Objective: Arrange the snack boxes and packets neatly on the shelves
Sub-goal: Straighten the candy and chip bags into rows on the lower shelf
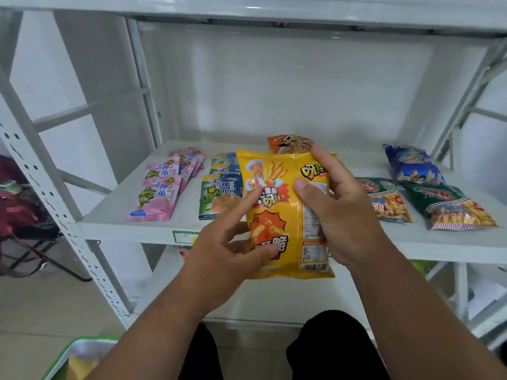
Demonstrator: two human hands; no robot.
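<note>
Yellow packet (285,215) | chef picture | both hands hold it upright

bright, even white light from above; soft shadows pool on the back wall (274,100) toward 12 o'clock. wide-angle bending bows the shelf uprights (55,204) at 9 and 3 o'clock. print on the packets looks slightly soft, with mild glare.
</note>
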